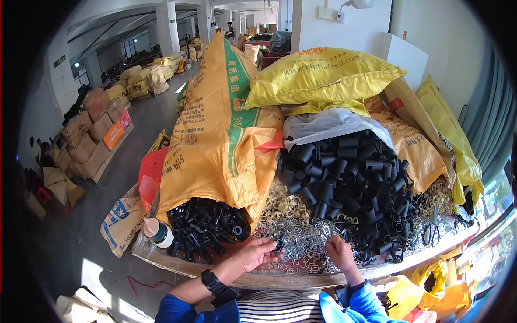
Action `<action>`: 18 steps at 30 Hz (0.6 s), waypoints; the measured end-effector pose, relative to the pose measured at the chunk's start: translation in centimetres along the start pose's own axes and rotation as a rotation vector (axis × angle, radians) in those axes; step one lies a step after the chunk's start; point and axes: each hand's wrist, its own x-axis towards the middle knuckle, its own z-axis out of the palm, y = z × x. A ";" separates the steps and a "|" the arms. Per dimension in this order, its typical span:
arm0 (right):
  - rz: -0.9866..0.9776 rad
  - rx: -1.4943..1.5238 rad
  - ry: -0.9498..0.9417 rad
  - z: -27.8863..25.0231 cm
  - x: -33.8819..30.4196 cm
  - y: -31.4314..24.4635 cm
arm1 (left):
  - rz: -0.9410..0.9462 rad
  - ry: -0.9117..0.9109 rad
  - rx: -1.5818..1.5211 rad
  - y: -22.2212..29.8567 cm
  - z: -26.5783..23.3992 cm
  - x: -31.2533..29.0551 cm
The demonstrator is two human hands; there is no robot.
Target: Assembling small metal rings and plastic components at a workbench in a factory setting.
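My left hand (254,255), with a black watch on its wrist, pinches a small black plastic part (280,243) over the near edge of the table. To its right, my right hand (339,253) is closed with the fingertips pressed together; whatever it may hold is too small to make out. Between and beneath the hands spread many small silver metal buckles (307,245). Left of them, small black plastic fittings (207,226) spill from the mouth of an orange woven sack (207,145). Short black plastic tubes (350,183) are heaped beyond my right hand, beside beige rings (283,207).
A bottle with a pink lid (159,232) stands at the table's left edge. Black scissors (431,230) lie at the right. A full yellow sack (323,75) rests behind the heaps. Cardboard boxes (86,134) are stacked on the floor at left, and a person (230,32) stands far back.
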 end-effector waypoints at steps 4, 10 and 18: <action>0.113 0.340 -0.174 0.5 -0.1 -1.1 | -0.003 -0.033 0.028 0.2 0.5 1.3; 0.159 0.458 -0.340 0.2 1.0 -4.4 | -0.035 -0.096 0.074 0.3 1.5 2.6; 0.055 0.503 -0.478 0.6 2.3 -6.2 | -0.022 -0.234 0.071 0.3 2.1 2.8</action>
